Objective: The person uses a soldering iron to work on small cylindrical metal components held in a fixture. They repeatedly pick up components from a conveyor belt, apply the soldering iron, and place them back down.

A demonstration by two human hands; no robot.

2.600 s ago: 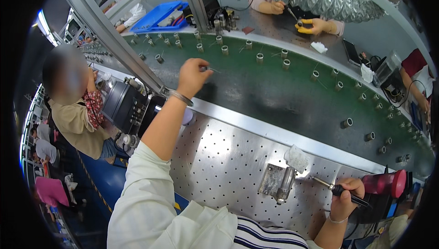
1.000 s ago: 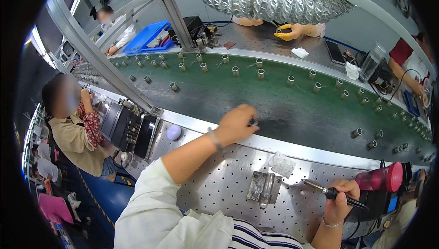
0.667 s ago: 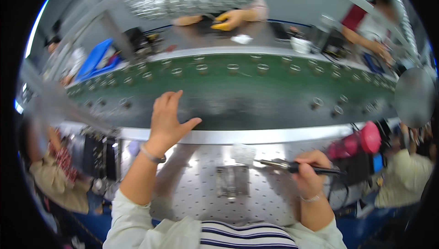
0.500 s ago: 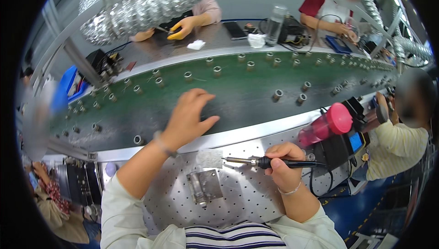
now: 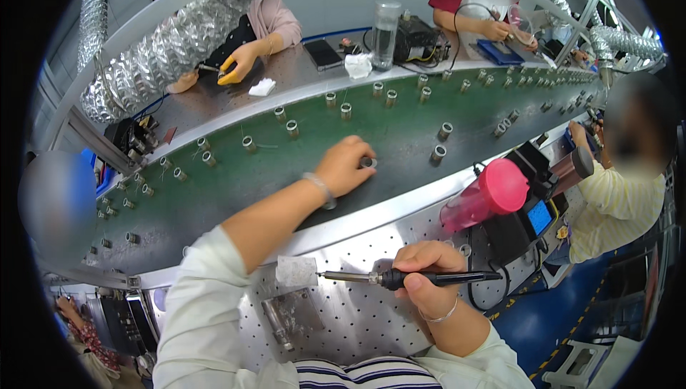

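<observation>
Reaching out over the green conveyor belt, my left hand (image 5: 344,166) has its fingers closed round a small metal cylinder (image 5: 368,162), whose top shows at the fingertips. My right hand (image 5: 429,267) grips a soldering iron (image 5: 393,279) by its black handle, above the perforated metal work surface (image 5: 371,317). The iron lies level, its tip pointing left beside a pale, square pad (image 5: 296,272). Below that pad sits a metal fixture (image 5: 289,317) with a small plate and a tubular piece.
More metal cylinders (image 5: 438,153) stand along the conveyor belt (image 5: 300,175). To the right are a pink-lidded cup (image 5: 500,187) and a black soldering station (image 5: 525,228) with a cable. Silver ducting (image 5: 171,46) hangs at upper left. Co-workers sit across the belt and at right.
My left hand has moved right across the belt and closed on a cylinder. My right hand still holds the soldering iron. The whole view has shifted, and cylinders stand at different places in it.
</observation>
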